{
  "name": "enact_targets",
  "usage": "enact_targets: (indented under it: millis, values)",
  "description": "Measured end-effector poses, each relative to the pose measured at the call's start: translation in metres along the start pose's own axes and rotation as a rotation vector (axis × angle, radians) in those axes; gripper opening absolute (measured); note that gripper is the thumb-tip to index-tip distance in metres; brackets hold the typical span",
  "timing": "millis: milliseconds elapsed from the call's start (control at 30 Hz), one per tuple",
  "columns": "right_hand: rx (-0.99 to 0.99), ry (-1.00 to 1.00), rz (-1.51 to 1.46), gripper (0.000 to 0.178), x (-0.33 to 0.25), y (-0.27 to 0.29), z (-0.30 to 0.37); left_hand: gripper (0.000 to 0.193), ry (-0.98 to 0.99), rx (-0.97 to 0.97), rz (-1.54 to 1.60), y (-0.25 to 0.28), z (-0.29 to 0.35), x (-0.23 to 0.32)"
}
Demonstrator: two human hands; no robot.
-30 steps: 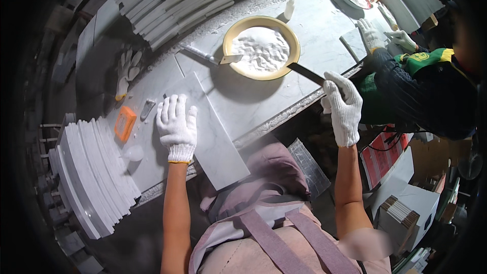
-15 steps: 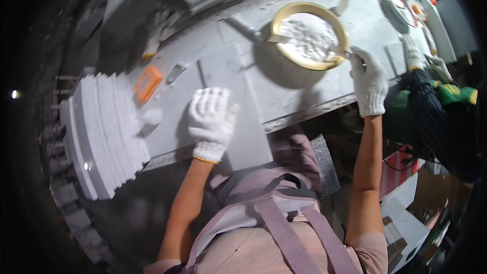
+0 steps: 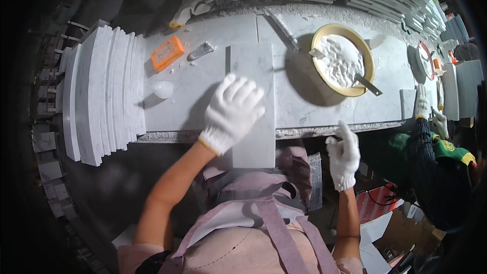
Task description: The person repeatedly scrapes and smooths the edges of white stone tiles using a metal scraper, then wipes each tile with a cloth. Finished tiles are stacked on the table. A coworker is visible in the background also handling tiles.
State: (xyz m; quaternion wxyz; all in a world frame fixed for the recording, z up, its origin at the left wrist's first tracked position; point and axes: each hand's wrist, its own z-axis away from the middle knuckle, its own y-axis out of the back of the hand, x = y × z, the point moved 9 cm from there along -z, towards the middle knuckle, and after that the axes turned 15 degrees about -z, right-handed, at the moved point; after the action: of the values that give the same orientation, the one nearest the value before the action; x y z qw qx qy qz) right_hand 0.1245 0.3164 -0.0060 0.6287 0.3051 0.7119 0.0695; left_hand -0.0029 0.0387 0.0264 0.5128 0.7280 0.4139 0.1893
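Left hand (image 3: 232, 114) lies flat and open on the marble slab (image 3: 252, 101); right hand (image 3: 344, 156), at its 4 o'clock, hangs empty off the bench (image 3: 314, 106). Press evenly to steady the overhang.

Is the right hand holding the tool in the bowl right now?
No, the right hand is empty at the bench edge, apart from the tool resting in the yellow bowl.

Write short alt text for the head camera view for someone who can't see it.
A person's gloved left hand presses flat on a grey marble tile overhanging the workbench edge, while the gloved right hand hangs open below that edge. Nearby sit a round pan of white paste, an orange block and stacked marble tiles.
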Motion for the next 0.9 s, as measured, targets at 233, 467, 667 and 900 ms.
enact_targets:
  millis: [233,467,667,900]
  values:
    - [-0.176,-0.287,-0.413,0.043,0.006,-0.068,0.038,0.035,0.025,-0.043,-0.020,-0.033,-0.065,-0.030]
    - [-0.338,-0.545,-0.474,0.033,-0.001,-0.096,0.059,0.046,0.006,-0.064,-0.080,-0.017,-0.027,-0.017]
    - [-0.415,-0.741,-0.592,0.031,0.004,-0.118,0.064,0.049,-0.025,-0.143,-0.017,0.028,0.034,0.014]
    - [-0.658,-0.933,-0.701,0.036,-0.004,-0.137,0.067,0.021,0.061,-0.218,0.317,0.062,0.077,0.007]
